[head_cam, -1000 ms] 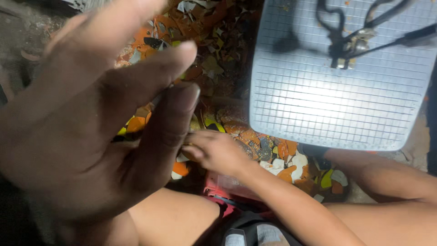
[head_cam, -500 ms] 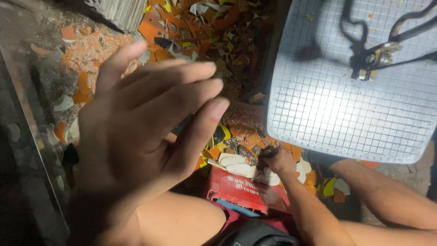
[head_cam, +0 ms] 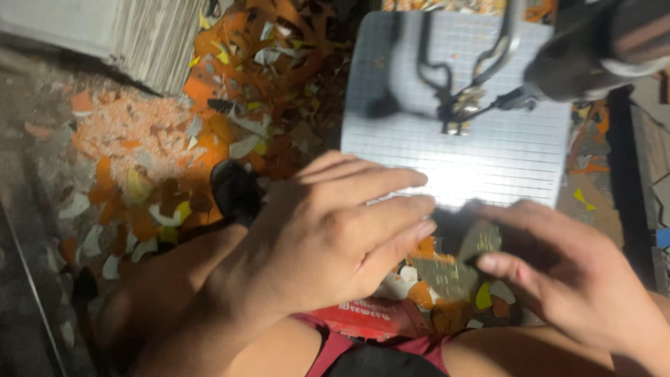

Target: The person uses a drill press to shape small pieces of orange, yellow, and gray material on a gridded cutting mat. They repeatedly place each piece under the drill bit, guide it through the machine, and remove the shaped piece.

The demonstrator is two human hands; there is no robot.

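Scrap-littered floor (head_cam: 139,146) | grey shard (head_cam: 453,269) between hands, right hand (head_cam: 572,279) pinching

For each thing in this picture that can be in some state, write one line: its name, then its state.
Left hand: open, fingers spread, holding nothing.
Right hand: pinching a small grey piece.
Gridded mat: lying flat, brightly lit.
Scissors: resting on the mat, blurred.
Paper scraps: scattered over the floor.
Red box: lying between the knees.

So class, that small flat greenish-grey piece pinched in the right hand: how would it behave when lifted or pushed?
The piece looks thin and flat, so probably light and unlikely to roll. The right hand holds it by fingertips alone, suggesting little weight. It keeps its shape there, so likely fairly stiff, though blur leaves that uncertain.
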